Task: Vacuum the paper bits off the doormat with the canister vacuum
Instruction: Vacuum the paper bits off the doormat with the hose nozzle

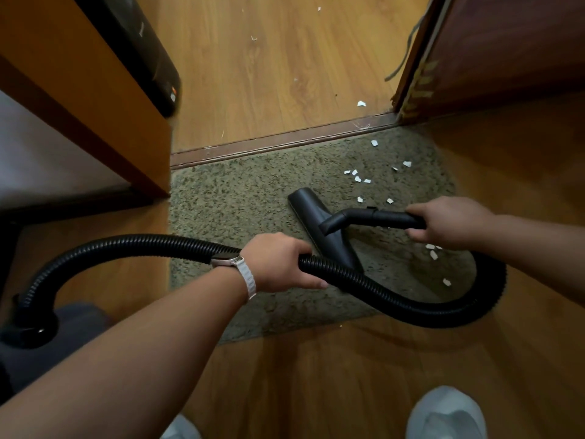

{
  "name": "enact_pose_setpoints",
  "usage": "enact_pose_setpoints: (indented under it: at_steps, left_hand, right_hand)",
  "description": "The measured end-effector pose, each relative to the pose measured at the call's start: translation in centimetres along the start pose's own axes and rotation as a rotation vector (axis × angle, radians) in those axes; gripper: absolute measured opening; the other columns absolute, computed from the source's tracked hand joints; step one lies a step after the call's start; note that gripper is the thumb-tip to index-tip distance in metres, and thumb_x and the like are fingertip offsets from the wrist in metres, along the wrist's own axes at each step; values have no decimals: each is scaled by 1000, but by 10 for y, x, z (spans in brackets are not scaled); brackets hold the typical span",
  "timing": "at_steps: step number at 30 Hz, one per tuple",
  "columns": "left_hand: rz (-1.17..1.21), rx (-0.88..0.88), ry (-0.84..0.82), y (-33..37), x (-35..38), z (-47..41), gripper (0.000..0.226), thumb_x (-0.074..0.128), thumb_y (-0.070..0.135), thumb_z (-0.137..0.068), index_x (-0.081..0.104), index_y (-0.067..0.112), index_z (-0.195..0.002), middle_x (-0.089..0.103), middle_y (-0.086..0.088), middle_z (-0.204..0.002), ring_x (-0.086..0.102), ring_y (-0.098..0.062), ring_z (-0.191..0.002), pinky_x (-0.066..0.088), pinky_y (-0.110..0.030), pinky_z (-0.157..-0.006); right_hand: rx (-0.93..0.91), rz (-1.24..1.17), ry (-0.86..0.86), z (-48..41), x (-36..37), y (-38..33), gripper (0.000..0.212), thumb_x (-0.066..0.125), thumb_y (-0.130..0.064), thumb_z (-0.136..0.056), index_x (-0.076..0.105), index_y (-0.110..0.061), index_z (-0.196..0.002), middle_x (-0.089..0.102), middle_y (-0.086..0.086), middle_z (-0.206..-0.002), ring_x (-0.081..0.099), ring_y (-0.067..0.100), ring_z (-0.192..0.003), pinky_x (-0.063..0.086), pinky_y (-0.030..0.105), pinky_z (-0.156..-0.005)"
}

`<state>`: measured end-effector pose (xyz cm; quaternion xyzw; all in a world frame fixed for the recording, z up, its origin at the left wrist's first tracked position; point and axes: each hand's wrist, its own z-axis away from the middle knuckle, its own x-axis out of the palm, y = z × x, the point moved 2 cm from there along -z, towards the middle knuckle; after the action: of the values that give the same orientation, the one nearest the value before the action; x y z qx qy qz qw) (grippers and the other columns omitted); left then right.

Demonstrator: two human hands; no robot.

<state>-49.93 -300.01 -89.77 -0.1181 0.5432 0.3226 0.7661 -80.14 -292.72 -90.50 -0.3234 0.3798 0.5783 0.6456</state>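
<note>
With the right hand (449, 221) wrapped around the black plastic wand (376, 217) and the left hand (278, 263) closed on the ribbed black hose (395, 299), the looping hose could drag across the green shaggy doormat (240, 198) and scatter the white paper bits (357, 179).

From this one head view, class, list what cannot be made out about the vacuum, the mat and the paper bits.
- Canister: dark and blurred at the left edge; on or off is not shown.
- Mat: patches hidden under the nozzle, hose and both hands.
- Left hand and right hand: fingertips hidden behind hose and wand.
- Bits: too small to count surely.
</note>
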Motion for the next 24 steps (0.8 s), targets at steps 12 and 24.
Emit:
enact_pose_setpoints:
  at_steps: [12, 24]
  left_hand:
    - [-12, 1, 55, 12, -1, 20, 62, 51, 87, -72, 61, 28, -85, 57, 10, -64, 59, -12, -61, 55, -32, -62]
    - [-30, 18, 28, 12, 1, 14, 60, 52, 86, -72, 61, 29, -88, 56, 12, -66, 57, -12, -65, 52, -29, -64]
  right_hand:
    - [21, 118, 57, 13, -20, -5, 22, 53, -52, -92, 57, -36, -105, 57, -11, -72, 55, 11, -64, 38, 25, -49]
    - [-103, 129, 44, 9, -8, -17, 17, 53, -51, -92, 51, -35, -97, 56, -9, -70, 54, 10, -62, 36, 26, -48]
